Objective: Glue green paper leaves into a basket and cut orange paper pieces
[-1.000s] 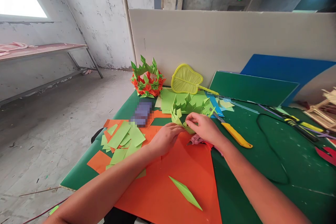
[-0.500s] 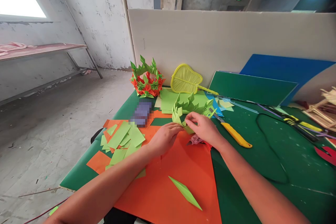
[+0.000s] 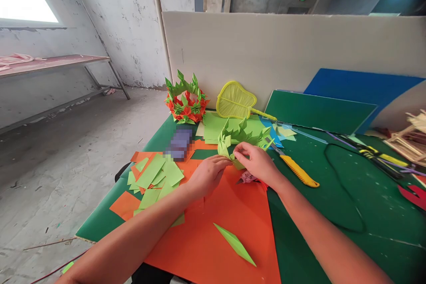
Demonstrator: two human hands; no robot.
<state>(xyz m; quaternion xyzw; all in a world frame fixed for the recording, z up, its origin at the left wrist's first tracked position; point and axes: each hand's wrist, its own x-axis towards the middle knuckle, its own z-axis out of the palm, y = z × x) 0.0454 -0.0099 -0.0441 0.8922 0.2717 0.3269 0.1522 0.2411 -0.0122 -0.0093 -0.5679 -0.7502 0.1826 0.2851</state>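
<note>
A ring of folded light-green paper (image 3: 244,134) with pointed tips stands at the middle of the table. At its near left side, my left hand (image 3: 210,173) has its fingers pressed together on the lower edge. My right hand (image 3: 254,159) pinches a small piece of the green folded paper at the near side, thumb against forefinger. Below both hands lies an orange sheet (image 3: 233,213), with one folded green piece (image 3: 235,244) on it. A pink object with a dark tip (image 3: 246,177) is partly hidden under my right hand.
Green paper pieces (image 3: 151,173) lie left, near a blurred purple object (image 3: 180,143). Behind stand a red-green paper crown (image 3: 186,102) and a yellow fan (image 3: 234,100). Right are a yellow cutter (image 3: 297,171), a black cable (image 3: 346,193) and red-handled scissors (image 3: 412,196).
Both hands have barely moved; my right hand's fingertips have shifted very slightly left at the green ring.
</note>
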